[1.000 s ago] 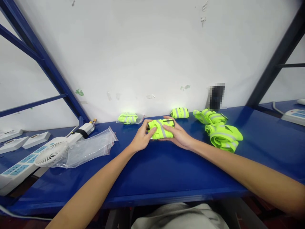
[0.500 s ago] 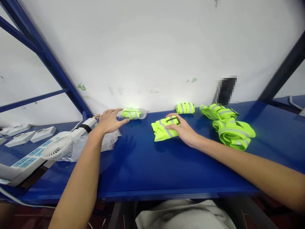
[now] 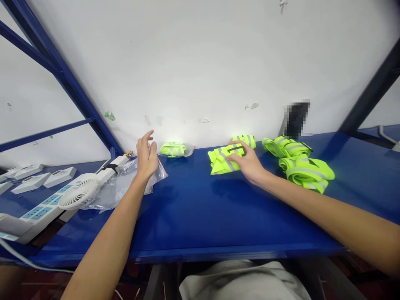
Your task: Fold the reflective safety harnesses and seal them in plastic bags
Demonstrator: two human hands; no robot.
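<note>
My right hand (image 3: 249,162) grips a folded neon-yellow reflective vest (image 3: 223,160) with grey bands and a black strap on its near side. This bundle is just above the blue table, in front of a rolled reflective vest (image 3: 250,139) by the wall. My left hand (image 3: 147,156) is raised over clear plastic bags (image 3: 125,187), its thumb and fingers apart and nothing visible in it. Whether it touches the bags I cannot tell. To its right, a bagged reflective vest (image 3: 173,149) lies against the wall.
Two more bundled vests (image 3: 308,173) lie at the right, near a dark pixelated object (image 3: 296,120) leaning on the wall. At the left are a white fan (image 3: 79,193), a power strip (image 3: 45,207) and white boxes (image 3: 59,177). Blue frame posts (image 3: 78,98) flank the table (image 3: 200,225).
My left hand has turned and shifted right, its fingers now pointing up above the bags. My right hand has carried the folded vest a little right and toward the wall.
</note>
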